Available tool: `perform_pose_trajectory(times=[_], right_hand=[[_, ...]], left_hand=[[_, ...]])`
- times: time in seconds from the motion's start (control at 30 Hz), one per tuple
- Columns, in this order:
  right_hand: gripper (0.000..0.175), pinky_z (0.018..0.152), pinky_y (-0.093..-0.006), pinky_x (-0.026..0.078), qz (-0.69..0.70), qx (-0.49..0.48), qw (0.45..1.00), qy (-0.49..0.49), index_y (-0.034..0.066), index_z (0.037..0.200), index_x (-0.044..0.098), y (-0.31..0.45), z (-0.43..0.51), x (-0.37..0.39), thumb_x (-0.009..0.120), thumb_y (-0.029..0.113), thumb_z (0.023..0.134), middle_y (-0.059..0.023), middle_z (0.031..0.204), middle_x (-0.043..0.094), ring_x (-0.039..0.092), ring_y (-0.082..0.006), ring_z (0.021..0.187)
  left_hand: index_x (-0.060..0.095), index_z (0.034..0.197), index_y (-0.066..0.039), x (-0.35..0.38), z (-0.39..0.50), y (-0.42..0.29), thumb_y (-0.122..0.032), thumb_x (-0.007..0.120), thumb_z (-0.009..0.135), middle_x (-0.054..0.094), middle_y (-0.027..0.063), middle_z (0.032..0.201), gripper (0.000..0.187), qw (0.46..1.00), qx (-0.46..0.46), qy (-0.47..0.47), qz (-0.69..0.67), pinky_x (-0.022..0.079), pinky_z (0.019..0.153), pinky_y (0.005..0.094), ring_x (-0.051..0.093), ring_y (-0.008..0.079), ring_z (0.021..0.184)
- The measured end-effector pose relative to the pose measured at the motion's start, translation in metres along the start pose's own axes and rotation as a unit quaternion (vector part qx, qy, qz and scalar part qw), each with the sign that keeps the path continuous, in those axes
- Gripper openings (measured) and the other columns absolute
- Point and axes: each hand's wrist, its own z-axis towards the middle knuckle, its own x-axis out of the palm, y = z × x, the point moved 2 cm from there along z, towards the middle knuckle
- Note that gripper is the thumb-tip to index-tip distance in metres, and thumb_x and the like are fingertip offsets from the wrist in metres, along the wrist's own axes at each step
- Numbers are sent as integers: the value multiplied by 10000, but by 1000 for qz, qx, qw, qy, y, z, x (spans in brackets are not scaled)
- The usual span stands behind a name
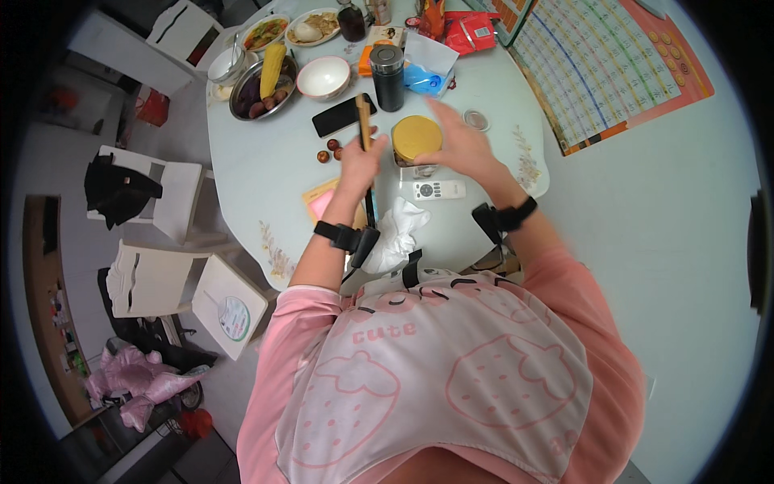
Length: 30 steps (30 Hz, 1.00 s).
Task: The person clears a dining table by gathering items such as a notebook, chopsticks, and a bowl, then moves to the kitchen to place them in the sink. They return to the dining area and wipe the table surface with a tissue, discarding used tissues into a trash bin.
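Observation:
My left hand (361, 162) is closed around a long, narrow stick-like object (363, 115), tan at its upper end and dark below. At the right side of a clear jar with a gold lid (417, 137), my right hand (462, 140) spreads its thumb and fingers, slightly blurred; whether it presses on the jar I cannot tell. Several round brown nuts or fruits (323, 156) lie left of my left hand. A black smartphone (334, 117) lies behind them, and a black tumbler (387, 81) stands behind the jar. Nearer me are a white remote control (439, 190) and crumpled white tissue (399, 233).
A white bowl (323, 78), a metal bowl with corn (273, 66) and plates of food (313, 27) stand at the back left. Packets (470, 33) and a dark bottle (351, 23) are at the back. A small round lid (476, 120) lies right. White chairs (181, 187) stand left.

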Motion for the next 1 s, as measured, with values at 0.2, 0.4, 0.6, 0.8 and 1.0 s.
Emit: perform_pose_trajectory(times=[0.2,0.4,0.6,0.8,1.0], right_hand=[[560,824,-392,497,182,112,959,188,85,1217,565,5,-79,26,723,420,797,-124,1151,621,618,-286,1024],[926,801,-446,526,36,45,939,340,119,1423,364,64,-138,91,761,537,698,-183,1379,435,620,-384,1014],[618,750,-469,524,23,84,955,284,126,1287,480,75,-168,122,735,301,751,-140,1263,478,623,-361,949],[317,827,-364,497,132,164,963,166,71,1103,587,95,-184,146,570,52,787,-121,1022,614,617,-318,942],[272,859,-319,478,412,141,874,216,34,1082,597,178,-153,180,531,45,819,-163,974,657,637,-278,947]], left_hand=[[613,1130,-23,-109,-33,8,-256,636,930,568,46,917,308,980,-39,-99,-166,334,480,216,362,48,529],[615,1066,-22,-169,-86,66,-227,633,930,592,53,857,247,958,-127,-195,-165,369,473,253,400,67,522],[631,1041,-37,-180,-107,103,-221,635,930,598,47,855,215,955,-162,-163,-188,370,465,258,397,73,519],[606,1101,-7,-217,-127,114,-224,607,947,572,32,858,266,961,-155,-97,-208,354,472,225,367,53,540],[582,1123,-10,-272,-157,121,-214,596,955,600,44,850,265,945,-169,-47,-276,352,467,213,376,50,527]])
